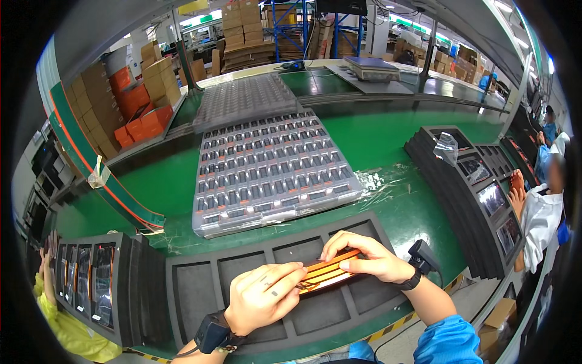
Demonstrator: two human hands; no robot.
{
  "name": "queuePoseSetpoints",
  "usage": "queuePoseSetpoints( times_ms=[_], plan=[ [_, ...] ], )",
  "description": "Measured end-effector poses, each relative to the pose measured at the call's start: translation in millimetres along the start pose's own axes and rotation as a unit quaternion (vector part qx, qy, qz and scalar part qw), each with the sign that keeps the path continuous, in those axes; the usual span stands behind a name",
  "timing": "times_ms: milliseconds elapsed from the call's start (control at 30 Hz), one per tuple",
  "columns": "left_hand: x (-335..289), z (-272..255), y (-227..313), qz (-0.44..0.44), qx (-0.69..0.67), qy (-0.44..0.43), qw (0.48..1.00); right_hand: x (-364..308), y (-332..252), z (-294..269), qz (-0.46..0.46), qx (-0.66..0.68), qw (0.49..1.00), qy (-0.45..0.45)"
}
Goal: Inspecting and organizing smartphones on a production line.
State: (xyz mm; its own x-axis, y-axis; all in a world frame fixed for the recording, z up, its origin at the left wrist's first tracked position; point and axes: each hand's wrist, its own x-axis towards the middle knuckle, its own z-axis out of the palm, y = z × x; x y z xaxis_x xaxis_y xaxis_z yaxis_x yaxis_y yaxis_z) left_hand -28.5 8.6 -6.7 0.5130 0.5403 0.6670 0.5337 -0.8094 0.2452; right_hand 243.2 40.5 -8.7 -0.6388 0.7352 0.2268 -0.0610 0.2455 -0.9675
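Though aslant, orange-edged pieces [329, 272] between fingers [350, 239].

The left hand [264, 297] and right hand [379, 261] hide the ends of the orange-edged piece [327, 273]. The blue sleeve [448, 343] runs off the lower edge; dark parts [267, 190] in the clear tray [279, 216] (row upon row of them) are too small to identify.

Orange boxes [149, 125]; stacked brown cartons [241, 25]; blue rack [277, 37]

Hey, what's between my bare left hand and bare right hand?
The head view shows a slim, glossy orange-and-black object there, held by the left hand and right hand.
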Motion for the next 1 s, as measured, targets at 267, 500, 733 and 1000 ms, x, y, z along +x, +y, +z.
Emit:
queuePoseSetpoints(
  times_ms=[267,500,733,1000],
  plan=[
    [6.2,-2.3,7.0,-0.015,-0.021,-0.002,1.0,-2.7,3.5,-3.1,-0.014,-0.03,0.999,-0.009],
    [4.5,-2.6,6.3,-0.007,-0.024,-0.004,1.0,-3.5,8.5,-7.1,0.02,0.053,0.998,-0.024],
    [4.1,-2.3,5.2,-0.013,-0.019,-0.001,1.0,-2.7,6.7,-3.1,0.002,0.068,0.998,0.011],
    [3.9,-0.8,5.6,-0.027,-0.026,-0.002,0.999,-1.0,5.6,-1.0,-0.005,0.061,0.998,0.026]
  ],
)
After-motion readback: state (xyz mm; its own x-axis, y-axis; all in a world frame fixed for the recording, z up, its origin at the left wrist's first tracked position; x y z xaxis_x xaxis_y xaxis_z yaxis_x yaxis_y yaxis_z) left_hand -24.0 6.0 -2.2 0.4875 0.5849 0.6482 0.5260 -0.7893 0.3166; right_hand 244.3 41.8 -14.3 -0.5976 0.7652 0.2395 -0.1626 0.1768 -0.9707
